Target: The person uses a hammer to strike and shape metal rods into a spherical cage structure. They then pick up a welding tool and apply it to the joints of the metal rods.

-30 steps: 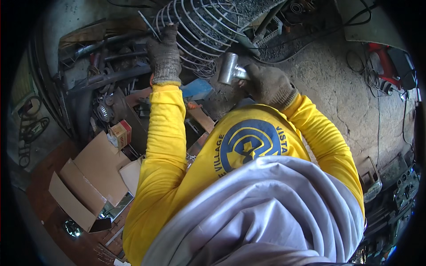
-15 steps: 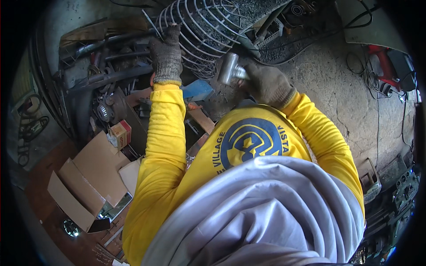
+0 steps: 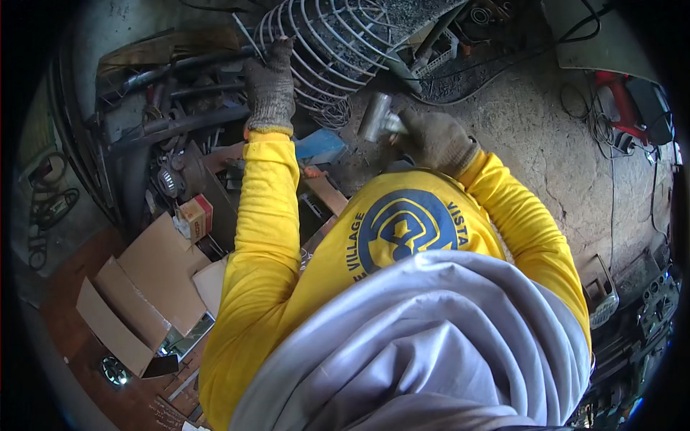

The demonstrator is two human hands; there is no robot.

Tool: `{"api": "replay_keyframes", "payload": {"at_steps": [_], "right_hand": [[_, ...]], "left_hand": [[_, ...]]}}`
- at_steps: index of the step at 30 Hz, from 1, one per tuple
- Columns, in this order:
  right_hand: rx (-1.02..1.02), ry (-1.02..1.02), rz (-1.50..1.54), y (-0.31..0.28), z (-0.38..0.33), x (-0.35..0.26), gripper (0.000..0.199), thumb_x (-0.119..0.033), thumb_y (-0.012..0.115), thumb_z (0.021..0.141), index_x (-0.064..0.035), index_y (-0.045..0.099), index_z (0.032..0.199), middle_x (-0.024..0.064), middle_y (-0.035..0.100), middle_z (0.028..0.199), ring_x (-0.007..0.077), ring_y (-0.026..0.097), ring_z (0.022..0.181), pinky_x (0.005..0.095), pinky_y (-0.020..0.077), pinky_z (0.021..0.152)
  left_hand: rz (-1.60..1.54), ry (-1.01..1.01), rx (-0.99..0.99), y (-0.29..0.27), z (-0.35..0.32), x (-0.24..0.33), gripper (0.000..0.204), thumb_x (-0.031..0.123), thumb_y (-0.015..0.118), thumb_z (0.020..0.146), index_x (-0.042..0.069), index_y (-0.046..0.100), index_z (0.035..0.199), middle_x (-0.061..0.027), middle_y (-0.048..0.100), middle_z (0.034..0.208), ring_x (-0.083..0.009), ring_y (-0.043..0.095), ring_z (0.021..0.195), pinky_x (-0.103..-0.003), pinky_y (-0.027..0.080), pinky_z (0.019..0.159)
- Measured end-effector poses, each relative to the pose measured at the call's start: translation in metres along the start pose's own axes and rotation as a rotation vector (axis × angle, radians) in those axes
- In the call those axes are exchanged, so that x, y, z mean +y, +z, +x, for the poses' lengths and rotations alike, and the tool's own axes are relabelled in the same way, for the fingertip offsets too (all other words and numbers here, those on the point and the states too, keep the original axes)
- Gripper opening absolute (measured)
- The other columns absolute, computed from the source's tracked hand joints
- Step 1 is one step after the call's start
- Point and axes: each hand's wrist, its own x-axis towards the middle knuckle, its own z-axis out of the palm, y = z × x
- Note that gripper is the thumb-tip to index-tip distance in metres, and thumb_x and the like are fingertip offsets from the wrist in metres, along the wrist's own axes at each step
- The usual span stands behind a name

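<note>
My right hand (image 3: 438, 140), in a grey-brown knit glove, is closed round a hammer (image 3: 375, 117) with a silver cylindrical head. The head points left, apart from the metalwork; most of the handle is hidden by the glove. Ahead and to the left, my left hand (image 3: 271, 90), gloved alike, is closed at the near left edge of a rounded cage of pale metal rods (image 3: 320, 54). A straight rod end (image 3: 246, 34) runs down into that fist. The fingers' exact hold is partly hidden.
Bars and metal scrap (image 3: 176, 93) crowd the left, above open cardboard boxes (image 3: 147, 276). A coil of thin wire (image 3: 334, 113) and a blue piece (image 3: 320, 146) lie near the cage. Cables cross the concrete floor (image 3: 517, 136) toward a red-and-black machine (image 3: 625, 108) at right.
The hammer head has shifted slightly right and toward me, and its tilt has changed a little. My left hand stays at the cage.
</note>
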Motion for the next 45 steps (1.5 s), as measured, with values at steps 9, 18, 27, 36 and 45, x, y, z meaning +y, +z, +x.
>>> {"api": "replay_keyframes", "payload": {"at_steps": [9,18,27,36,45], "right_hand": [[-0.124,0.152,-0.048,-0.004,-0.020,0.001,0.039,-0.040,0.068,0.088,-0.0096,0.062,0.111,0.0198,0.069,0.090,0.0401,0.068,0.087,0.0489,0.0523,0.075],[-0.094,0.136,-0.058,0.002,-0.026,0.002,0.035,-0.038,0.068,0.089,-0.0103,0.065,0.110,0.0177,0.070,0.087,0.0390,0.069,0.081,0.0476,0.0534,0.070],[0.039,-0.166,0.022,-0.013,0.001,-0.019,0.041,-0.040,0.069,0.089,-0.0095,0.062,0.115,0.0175,0.068,0.087,0.0397,0.068,0.080,0.0471,0.0538,0.069],[0.001,0.049,-0.028,-0.016,0.032,-0.007,0.043,-0.043,0.062,0.093,-0.0052,0.058,0.114,0.0215,0.068,0.088,0.0416,0.067,0.084,0.0479,0.0534,0.073],[-0.026,0.050,-0.041,-0.020,0.025,-0.003,0.039,-0.041,0.062,0.093,-0.0042,0.058,0.108,0.0223,0.067,0.092,0.0420,0.066,0.091,0.0494,0.0521,0.077]], "left_hand": [[-0.068,0.097,0.132,0.008,0.012,-0.023,0.090,0.072,0.071,0.076,-0.007,0.059,0.117,-0.0097,0.060,0.075,-0.0170,0.056,0.058,-0.032,0.044,0.054],[-0.053,0.081,0.119,0.008,0.010,-0.023,0.086,0.077,0.069,0.075,-0.006,0.064,0.098,-0.0065,0.057,0.061,-0.0176,0.054,0.056,-0.036,0.043,0.056],[-0.088,0.031,0.048,0.004,0.005,-0.015,0.088,0.080,0.068,0.073,-0.005,0.065,0.095,-0.0072,0.057,0.061,-0.0162,0.051,0.050,-0.033,0.041,0.049],[-0.043,-0.030,0.040,0.002,-0.008,0.004,0.085,0.071,0.073,0.075,-0.002,0.056,0.115,-0.0084,0.059,0.065,-0.0182,0.056,0.048,-0.033,0.044,0.049],[-0.176,-0.033,-0.016,0.004,-0.004,-0.006,0.078,0.063,0.077,0.077,-0.003,0.053,0.110,-0.0134,0.064,0.082,-0.0194,0.061,0.052,-0.033,0.049,0.052]]}}
